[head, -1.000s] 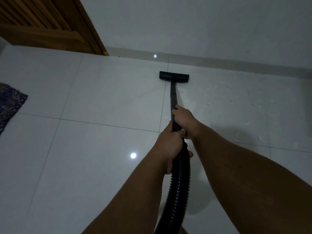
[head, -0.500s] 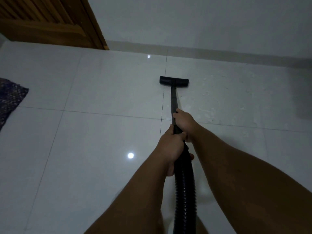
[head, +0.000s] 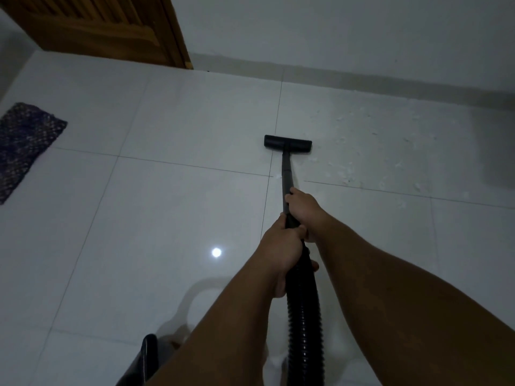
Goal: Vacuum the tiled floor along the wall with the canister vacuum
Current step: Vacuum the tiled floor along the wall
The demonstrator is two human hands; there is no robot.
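A black vacuum wand (head: 286, 176) runs from my hands down to a flat black floor nozzle (head: 288, 144) resting on the glossy white tiled floor (head: 167, 204). My right hand (head: 302, 208) grips the wand higher up the tube. My left hand (head: 281, 246) grips just behind it, where the ribbed black hose (head: 305, 324) begins. The nozzle sits about one tile short of the grey skirting of the wall (head: 362, 76). Small white debris specks (head: 362, 151) lie scattered on the tiles right of the nozzle. A dark part of the canister (head: 143, 360) shows at the bottom edge.
A wooden louvred door (head: 106, 26) stands at the back left. A dark woven mat (head: 22, 143) lies on the floor at the far left. A lamp's reflection (head: 216, 252) glints on the tile left of my arms. A shadow darkens the far right.
The nozzle has been drawn back from the skirting toward me, by roughly a tile. My view has shifted back too, and the canister part has come into sight at the bottom.
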